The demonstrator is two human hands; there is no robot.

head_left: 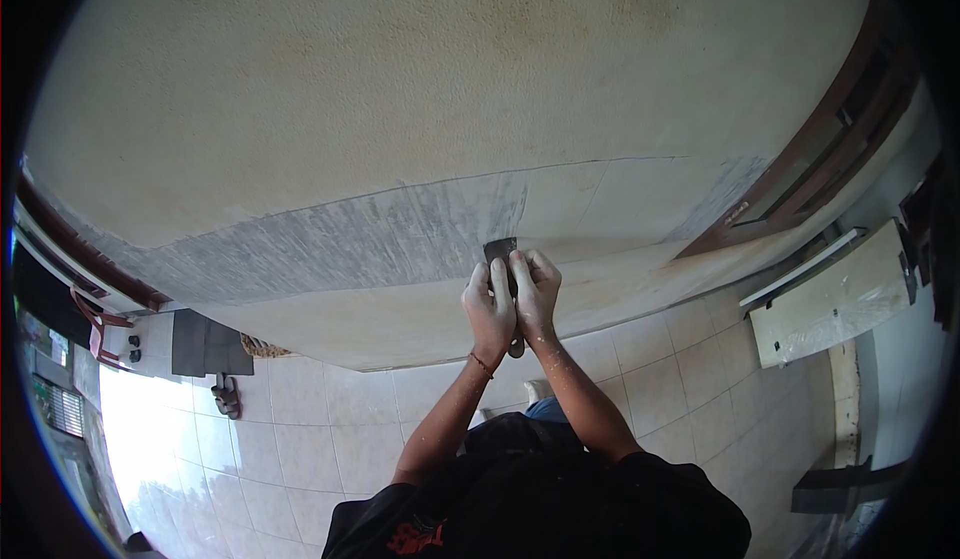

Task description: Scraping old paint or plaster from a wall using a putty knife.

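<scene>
Both my hands, dusted white, grip a scraper (500, 247) with a dark flat blade. My left hand (489, 307) and my right hand (538, 292) press together around its handle, whose rounded end shows below my palms. The blade's edge is at the wall (420, 93), apparently touching it. Leftward from the blade stretches a grey, streaked scraped band (322, 247). To the blade's right, a smooth cream patch (592, 202) still has its coating. Above a thin line the wall is rough and cream-coloured, and a lighter strip runs below the band.
A brown-framed door (802, 161) interrupts the wall at right. Beyond it, a plastic-wrapped panel (832, 296) leans near a dark bench-like object (832, 490). Sandals (226, 396) and a dark mat (210, 341) lie on the tiled floor (300, 454) at left, near a reddish chair (97, 330).
</scene>
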